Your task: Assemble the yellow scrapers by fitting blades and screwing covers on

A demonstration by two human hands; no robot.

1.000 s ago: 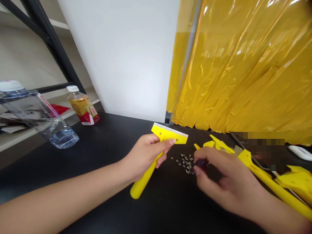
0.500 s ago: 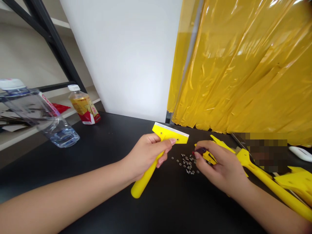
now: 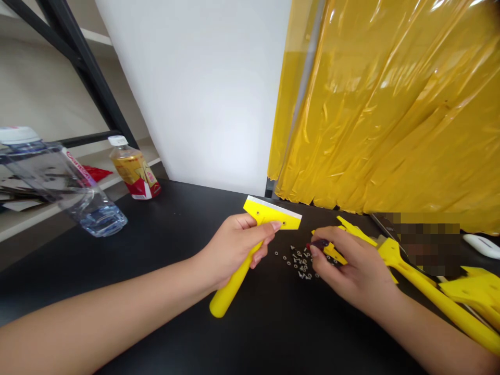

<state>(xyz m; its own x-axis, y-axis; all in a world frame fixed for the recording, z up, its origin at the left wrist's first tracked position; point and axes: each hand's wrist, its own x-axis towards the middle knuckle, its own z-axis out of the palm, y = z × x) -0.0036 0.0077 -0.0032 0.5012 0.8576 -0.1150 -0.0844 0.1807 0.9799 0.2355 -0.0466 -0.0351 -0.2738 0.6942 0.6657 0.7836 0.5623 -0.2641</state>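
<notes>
My left hand (image 3: 244, 245) is closed round the yellow handle of a scraper (image 3: 230, 291), its thumb pressed along the neck below the head. The scraper's wide head points away from me, with a pale blade strip along its far edge and two small dark holes or screws on its face. In the fingertips of my right hand (image 3: 351, 265) is pinched a small dark purple tool with a red end (image 3: 320, 243); its kind is not clear. Just left of that hand, small metal screws and nuts (image 3: 302, 265) lie scattered on the black table (image 3: 164, 333), some partly hidden by the fingers.
More yellow scrapers (image 3: 422, 276) lie in a pile on the right, partly behind my right arm. A large clear bottle (image 3: 70, 182) and a smaller drink bottle (image 3: 135, 169) stand at the left. Behind the table are a white panel (image 3: 203, 94) and yellow plastic sheeting (image 3: 390, 114).
My right hand and the small dark tool have shifted very slightly left, over the edge of the screws. The left hand with the scraper is almost unmoved.
</notes>
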